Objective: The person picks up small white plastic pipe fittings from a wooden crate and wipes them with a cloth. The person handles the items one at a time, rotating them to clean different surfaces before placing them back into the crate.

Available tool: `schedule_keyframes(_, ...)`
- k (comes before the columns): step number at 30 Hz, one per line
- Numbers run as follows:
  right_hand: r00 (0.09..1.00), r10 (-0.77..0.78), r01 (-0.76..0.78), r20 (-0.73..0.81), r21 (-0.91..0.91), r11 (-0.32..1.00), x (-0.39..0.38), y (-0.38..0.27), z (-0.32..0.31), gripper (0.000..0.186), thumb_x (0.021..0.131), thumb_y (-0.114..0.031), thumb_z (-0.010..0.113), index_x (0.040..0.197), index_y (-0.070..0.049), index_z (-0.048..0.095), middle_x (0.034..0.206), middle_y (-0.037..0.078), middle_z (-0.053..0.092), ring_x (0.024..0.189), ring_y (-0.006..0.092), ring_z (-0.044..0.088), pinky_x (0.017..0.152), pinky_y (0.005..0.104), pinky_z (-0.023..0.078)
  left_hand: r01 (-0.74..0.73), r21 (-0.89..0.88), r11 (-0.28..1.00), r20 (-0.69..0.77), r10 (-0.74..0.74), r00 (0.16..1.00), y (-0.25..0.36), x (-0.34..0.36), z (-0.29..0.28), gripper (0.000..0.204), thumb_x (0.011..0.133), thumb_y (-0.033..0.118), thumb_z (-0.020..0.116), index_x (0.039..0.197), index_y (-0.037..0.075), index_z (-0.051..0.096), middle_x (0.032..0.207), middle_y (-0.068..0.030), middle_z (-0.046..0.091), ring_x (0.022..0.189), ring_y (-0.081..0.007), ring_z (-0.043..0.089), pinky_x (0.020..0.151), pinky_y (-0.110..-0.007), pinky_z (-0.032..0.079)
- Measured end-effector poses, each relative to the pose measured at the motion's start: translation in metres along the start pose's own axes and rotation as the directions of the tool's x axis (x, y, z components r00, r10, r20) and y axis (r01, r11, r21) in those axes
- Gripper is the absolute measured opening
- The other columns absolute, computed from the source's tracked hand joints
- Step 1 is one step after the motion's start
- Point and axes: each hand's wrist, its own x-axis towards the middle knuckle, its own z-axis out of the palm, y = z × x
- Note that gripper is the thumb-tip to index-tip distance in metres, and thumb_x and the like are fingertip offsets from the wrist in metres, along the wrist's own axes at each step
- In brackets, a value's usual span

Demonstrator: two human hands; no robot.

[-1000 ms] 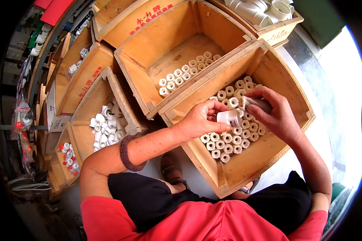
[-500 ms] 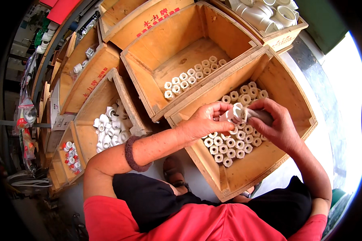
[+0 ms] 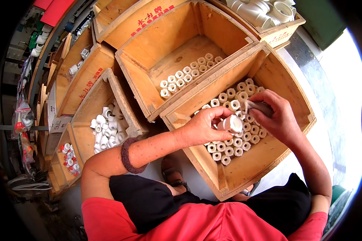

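The left hand (image 3: 199,128) holds a short white pipe piece (image 3: 231,123). The fingers (image 3: 217,114) are curled around it, with the thumb under it. The piece sits just at the fingertips, between the two hands. It lies on its side. Its long way runs left to right, and its round end points toward the right hand (image 3: 277,118).

The right hand is closed on a brownish cloth (image 3: 258,106). The cloth sticks out from the fist toward the left, just above the white piece. I cannot tell if the cloth touches the piece.

Both hands are over a wooden box (image 3: 245,172). In the box, many small white pipe pieces (image 3: 229,150) stand in tidy rows with their open ends up. Some are right under the hands.

Behind this box is another wooden box (image 3: 149,52). It has one row of white pieces (image 3: 189,74) along its floor. To the left, a narrow box (image 3: 90,108) holds a heap of white bent pieces (image 3: 106,132). At the far left, a small box holds little red and white parts (image 3: 69,158). At the top right, a box holds big white fittings (image 3: 265,10).

A dark band (image 3: 128,156) is on the left wrist. The person wears a red top (image 3: 197,225).
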Motion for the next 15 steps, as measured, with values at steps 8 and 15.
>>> schedule_keyframes(8, 0.989, -0.046, 0.047, 0.141, -0.007, 0.999, -0.007, 0.009, 0.002, 0.023, 0.078, -0.007, 0.070, 0.099, -0.001, 0.063, 0.089, 0.012, 0.059, 0.078, 0.0282, 0.063, 0.068, 0.0345, 0.052, 0.010, 0.001, 1.000, 0.084, -0.010, 0.996, -0.011, -0.001, 0.008, 0.048, 0.079, -0.003, 0.073, 0.122, 0.003, 0.052, 0.107, -0.0016, 0.061, 0.098, -0.0092, 0.059, 0.085, -0.027, 0.053)
schedule_keyframes(15, 0.977, 0.026, -0.032, 0.211, 0.024, 0.999, -0.010, -0.006, 0.003, 0.023, 0.079, -0.008, 0.073, 0.098, 0.000, 0.063, 0.087, 0.012, 0.061, 0.080, 0.0258, 0.063, 0.071, 0.0340, 0.052, 0.050, 0.112, 0.992, 0.108, -0.062, 0.992, -0.004, -0.008, 0.012, 0.043, 0.077, 0.003, 0.074, 0.116, 0.004, 0.056, 0.104, -0.0013, 0.060, 0.096, -0.0090, 0.057, 0.078, -0.027, 0.053)
